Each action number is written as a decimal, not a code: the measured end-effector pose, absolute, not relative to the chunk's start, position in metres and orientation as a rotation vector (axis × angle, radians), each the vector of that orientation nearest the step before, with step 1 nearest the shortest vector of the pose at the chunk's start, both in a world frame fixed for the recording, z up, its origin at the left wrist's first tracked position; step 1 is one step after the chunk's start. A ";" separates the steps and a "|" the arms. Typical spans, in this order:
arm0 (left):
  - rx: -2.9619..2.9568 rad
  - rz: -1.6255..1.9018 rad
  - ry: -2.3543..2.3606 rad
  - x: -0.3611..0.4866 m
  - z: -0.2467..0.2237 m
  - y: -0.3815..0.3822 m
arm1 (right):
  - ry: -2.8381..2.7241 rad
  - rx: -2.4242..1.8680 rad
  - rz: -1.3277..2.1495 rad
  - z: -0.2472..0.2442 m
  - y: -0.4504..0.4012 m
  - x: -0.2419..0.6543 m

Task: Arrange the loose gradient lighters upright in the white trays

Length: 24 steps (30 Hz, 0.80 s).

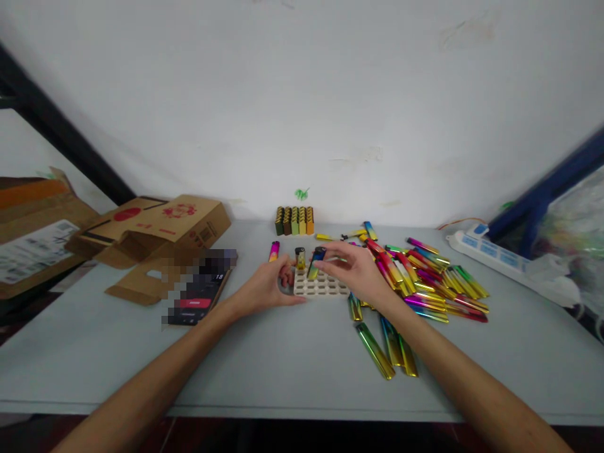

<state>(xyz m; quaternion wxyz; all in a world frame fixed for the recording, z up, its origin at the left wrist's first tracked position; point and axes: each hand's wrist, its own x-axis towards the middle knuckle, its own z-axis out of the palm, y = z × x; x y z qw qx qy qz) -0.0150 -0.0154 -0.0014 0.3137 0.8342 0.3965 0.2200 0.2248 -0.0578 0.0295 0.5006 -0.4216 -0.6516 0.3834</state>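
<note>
A white tray with rows of holes (321,288) lies on the table before me. My left hand (267,284) curls about the tray's left end, its thumb along the front corner. One lighter with a dark top and yellowish body (300,259) stands upright at the tray's back left. My right hand (352,267) pinches a blue-to-yellow lighter (316,263), slightly tilted, over the tray beside the upright one. Its lower end reaches the holes; whether it sits in one I cannot tell. A pink-and-yellow lighter (274,251) shows behind my left hand, partly hidden.
Shiny multicoloured lighter sleeves (425,280) lie heaped right of the tray, with several nearer me (375,349). A block of lighters (295,220) stands by the wall. Left are a cardboard box (174,220) and a partly blurred phone (201,296); far right, a power strip (504,258).
</note>
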 end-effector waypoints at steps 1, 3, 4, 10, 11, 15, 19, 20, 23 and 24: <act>2.195 0.582 1.041 -0.015 -0.002 -0.015 | -1.615 -1.020 0.881 0.029 -0.056 0.222; 2.191 0.594 1.035 -0.015 -0.003 -0.015 | -1.686 -1.022 0.780 0.027 -0.052 0.216; 2.190 0.602 1.032 -0.015 -0.003 -0.015 | -1.711 -1.027 0.726 0.026 -0.050 0.214; 2.197 0.610 1.011 -0.014 -0.002 -0.016 | -1.852 -1.001 0.501 0.017 -0.044 0.209; 2.199 0.607 1.013 -0.014 -0.002 -0.016 | -1.873 -0.997 0.472 0.016 -0.044 0.209; 2.177 0.592 0.998 -0.014 -0.001 -0.017 | -1.956 -1.019 0.409 0.016 -0.044 0.207; 2.177 0.598 1.012 -0.014 -0.002 -0.016 | -1.966 -1.076 0.462 0.021 -0.044 0.205; 2.172 0.594 1.013 -0.014 -0.002 -0.016 | -1.945 -1.098 0.497 0.023 -0.044 0.204; 2.164 0.587 1.015 -0.014 -0.002 -0.016 | -1.915 -1.167 0.548 0.026 -0.043 0.204; 2.164 0.588 1.019 -0.014 -0.002 -0.016 | -1.924 -1.185 0.542 0.027 -0.043 0.204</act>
